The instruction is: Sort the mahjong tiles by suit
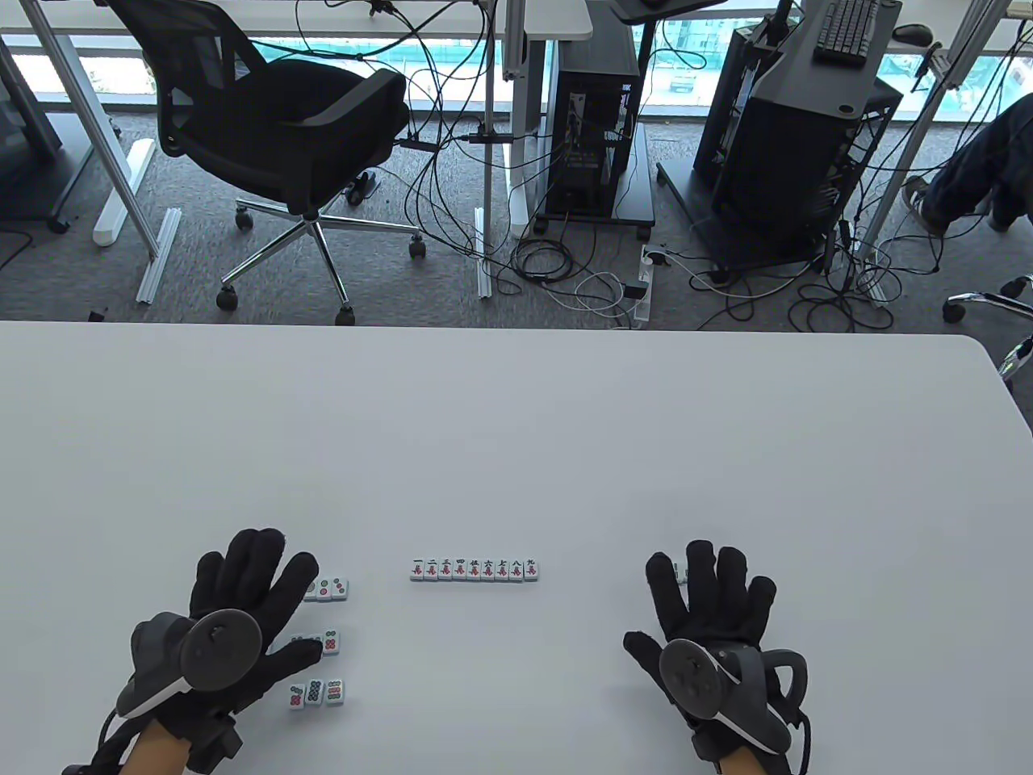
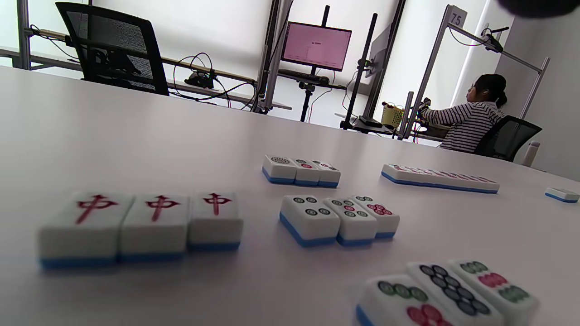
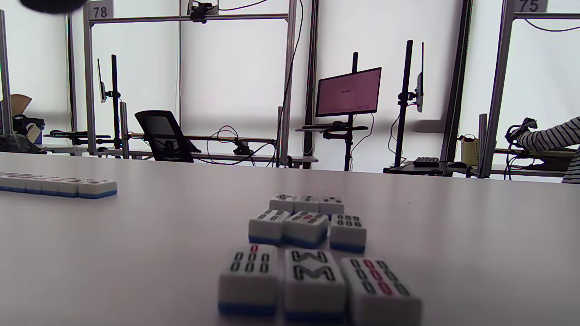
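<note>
A row of character tiles (image 1: 474,569) lies face up at the table's middle front; it also shows in the left wrist view (image 2: 439,178) and the right wrist view (image 3: 59,186). Three short rows of dot tiles (image 1: 316,693) lie by my left hand (image 1: 250,589), which is spread flat and open over their left part, holding nothing. In the left wrist view the dot rows (image 2: 340,217) lie beside three red dragon tiles (image 2: 140,226). My right hand (image 1: 710,597) is spread open over three rows of bamboo tiles (image 3: 308,228), which it hides in the table view.
The white table (image 1: 516,436) has a rounded far right corner. One tile edge (image 1: 682,575) peeks out between my right hand's fingers. A single tile (image 2: 562,194) shows far right in the left wrist view. A chair and computer racks stand beyond the table.
</note>
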